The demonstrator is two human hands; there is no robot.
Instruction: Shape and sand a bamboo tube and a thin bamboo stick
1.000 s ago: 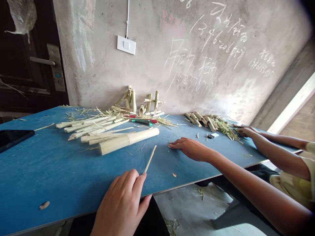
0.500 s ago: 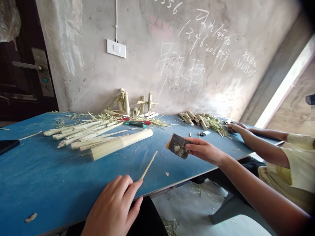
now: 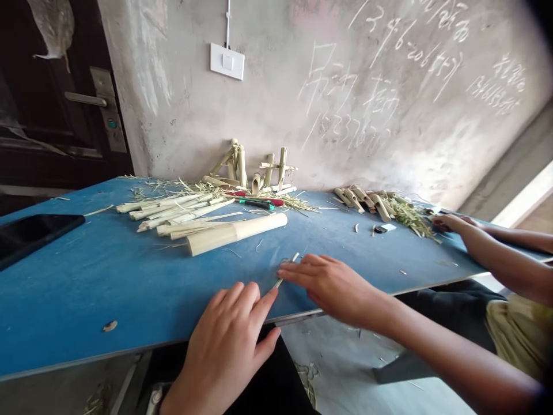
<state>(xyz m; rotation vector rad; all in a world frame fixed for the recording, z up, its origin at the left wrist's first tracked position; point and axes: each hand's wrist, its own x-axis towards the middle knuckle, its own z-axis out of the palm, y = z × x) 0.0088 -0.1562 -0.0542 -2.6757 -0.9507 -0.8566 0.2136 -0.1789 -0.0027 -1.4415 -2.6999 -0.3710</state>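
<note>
Pale strip point(image 3: 295, 256), thin and straight, slants just nearer me than the thick bamboo tube point(image 3: 237, 233), its near end held under my left hand point(image 3: 228, 340), while my right hand point(image 3: 341, 288) covers its middle, fingers narrowed, grip impossible to tell.

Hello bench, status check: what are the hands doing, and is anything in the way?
Left hand gripping thin stick. Right hand fingers over it; anything beneath hidden. Thick bamboo piece just beyond, not touching either hand.
</note>
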